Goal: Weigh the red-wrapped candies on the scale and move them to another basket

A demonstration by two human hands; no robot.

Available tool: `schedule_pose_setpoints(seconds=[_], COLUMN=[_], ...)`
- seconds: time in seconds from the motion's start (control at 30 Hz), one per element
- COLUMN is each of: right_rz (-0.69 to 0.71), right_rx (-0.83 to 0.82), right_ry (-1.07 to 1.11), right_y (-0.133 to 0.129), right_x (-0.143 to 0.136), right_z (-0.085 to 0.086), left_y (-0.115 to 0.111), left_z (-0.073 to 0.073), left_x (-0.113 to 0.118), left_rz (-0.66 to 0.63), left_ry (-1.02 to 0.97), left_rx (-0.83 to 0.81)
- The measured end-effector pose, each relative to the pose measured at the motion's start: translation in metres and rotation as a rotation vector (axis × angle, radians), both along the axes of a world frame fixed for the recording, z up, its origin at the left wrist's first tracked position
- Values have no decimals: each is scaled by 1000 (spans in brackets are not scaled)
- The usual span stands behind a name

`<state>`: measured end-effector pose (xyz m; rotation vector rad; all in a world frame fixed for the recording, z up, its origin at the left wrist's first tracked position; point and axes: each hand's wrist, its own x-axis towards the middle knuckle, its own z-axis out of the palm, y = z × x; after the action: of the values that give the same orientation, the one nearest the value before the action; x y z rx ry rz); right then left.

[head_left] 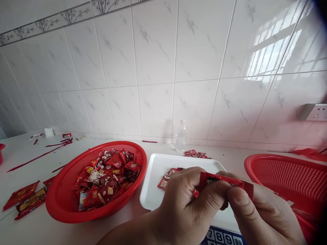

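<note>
Left hand (187, 204) and right hand (268, 207) are pinching one red packet (230, 181).
Both are gripping it at four o'clock in view, in front of a white tray (153, 170); a filled red basket (52, 204) is sitting at eight o'clock. Handling this packet is seemingly forming the step; the next move is probably calling for one hand easing its grip.

Your left hand (185, 204) and right hand (268, 212) are both bare; your left wrist (159, 217) and forearm (133, 229) are uncovered too; your fingers (190, 177) look sturdy and rounded; creases line the knuckle of your left thumb (211, 200); your right thumb (242, 206) shows a broad, short nail (241, 197).
</note>
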<state>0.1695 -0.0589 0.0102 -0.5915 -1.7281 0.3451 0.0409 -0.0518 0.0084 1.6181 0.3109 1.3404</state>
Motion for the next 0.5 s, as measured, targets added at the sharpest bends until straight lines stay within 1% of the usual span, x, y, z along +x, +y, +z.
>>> schedule_pose_setpoints(seconds=[0.17, 0.27, 0.5], right_rz=[-8, 1, -108], right_rx=[34, 6, -101], right_ry=[24, 8, 176], right_y=[2, 0, -9], right_x=[0, 0, -8], right_z=[-3, -2, -2], left_y=[0, 0, 1], left_z=[-2, -4, -8], left_x=[1, 1, 0], left_rz=[-15, 2, 62], left_ry=[-26, -28, 18], left_rx=[22, 58, 84])
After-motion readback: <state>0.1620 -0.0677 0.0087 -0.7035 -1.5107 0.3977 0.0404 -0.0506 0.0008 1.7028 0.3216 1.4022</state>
